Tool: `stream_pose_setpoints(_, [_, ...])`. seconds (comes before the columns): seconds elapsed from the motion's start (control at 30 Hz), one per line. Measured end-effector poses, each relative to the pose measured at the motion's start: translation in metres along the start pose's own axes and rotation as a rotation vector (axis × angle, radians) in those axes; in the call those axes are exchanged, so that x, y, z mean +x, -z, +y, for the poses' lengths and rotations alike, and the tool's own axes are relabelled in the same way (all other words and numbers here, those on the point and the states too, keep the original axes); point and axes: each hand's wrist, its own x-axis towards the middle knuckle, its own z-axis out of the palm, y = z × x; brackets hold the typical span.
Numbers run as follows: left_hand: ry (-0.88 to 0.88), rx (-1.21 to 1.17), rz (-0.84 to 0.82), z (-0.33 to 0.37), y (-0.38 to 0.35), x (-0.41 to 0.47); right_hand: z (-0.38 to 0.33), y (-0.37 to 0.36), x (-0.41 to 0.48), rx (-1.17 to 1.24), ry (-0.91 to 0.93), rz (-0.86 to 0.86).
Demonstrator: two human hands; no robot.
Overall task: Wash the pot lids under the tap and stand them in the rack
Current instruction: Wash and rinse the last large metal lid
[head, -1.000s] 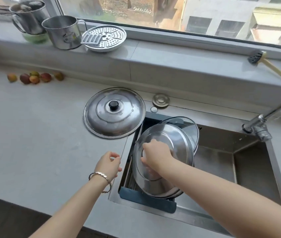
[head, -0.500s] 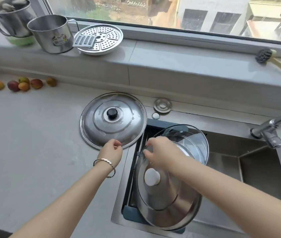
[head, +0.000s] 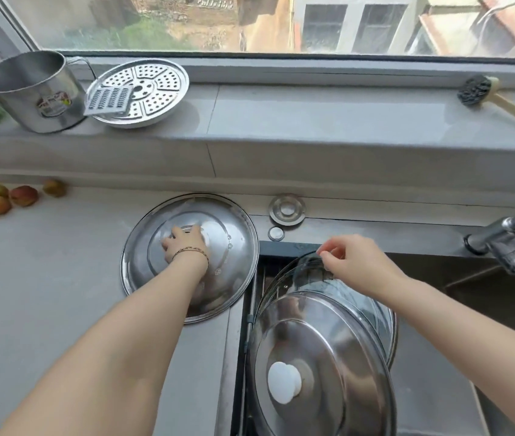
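While the left hand (head: 184,243) is closing over the knob of the large steel lid (head: 224,278) lying flat on the bench (head: 45,278), its rim overhanging the sink (head: 470,309) edge, the right hand (head: 353,259) is pinching the glass lid (head: 294,278) rim. Both rack (head: 251,309) lids, glass and white-knobbed steel lid (head: 322,366), are standing tilted inside the sink's left end; right basin open.

Left hand (head: 184,242) closed over the knob at the centre of the big steel lid (head: 234,243) — lid flat on the counter (head: 45,294), at the sink's (head: 486,297) left edge. Right hand (head: 355,256) pinches the top rim of the glass lid (head: 291,278). It stands on edge in the rack (head: 251,309) behind a steel lid with a white knob (head: 322,357). Tap (head: 501,240) at the sink's right rear corner.
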Motion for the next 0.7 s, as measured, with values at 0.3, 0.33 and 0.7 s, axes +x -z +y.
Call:
stream_pose_setpoints(0.3, [-0.253, -0.162, 0.286, -0.019, 0.021, -0.021, 0.013, -0.004, -0.001, 0.056, -0.026, 0.022])
stream_pose_setpoints(0.33, [-0.3, -0.214, 0.327, -0.016, 0.031, -0.032, 0.011, -0.002, -0.003, 0.07, -0.001, 0.055])
stream_pose_setpoints(0.7, [-0.61, -0.325, 0.366, 0.077, 0.078, -0.214, 0.036, 0.07, -0.073, 1.121, -0.197, 0.118])
